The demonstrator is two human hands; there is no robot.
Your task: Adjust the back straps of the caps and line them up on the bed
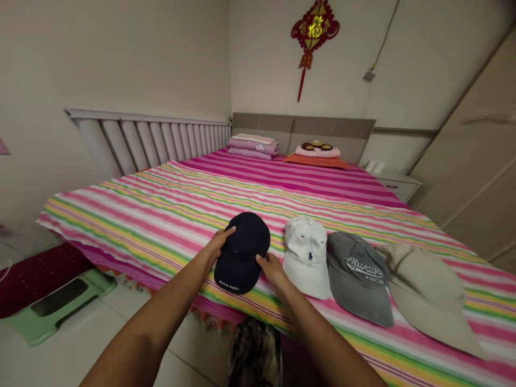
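A navy blue baseball cap (246, 236) rests at the near side of the striped bed, its brim towards me with small white lettering along the edge. My left hand (218, 242) grips its left side, thumb on top and fingers partly hidden. On the opposite side my right hand (272, 266) pinches the cap near where the brim meets the crown. To the right lies a white cap (305, 255) with a small dark logo. Beside it are a grey cap (357, 274) with white lettering and a beige cap (433, 290), in a row.
The bed carries a striped sheet (133, 226). Folded bedding (253, 146) and a pink pillow stack (317, 153) sit by the headboard (330, 129). A white radiator (157, 137) stands left, a green stool (60, 306) on the floor, a nightstand (397, 185) at the right.
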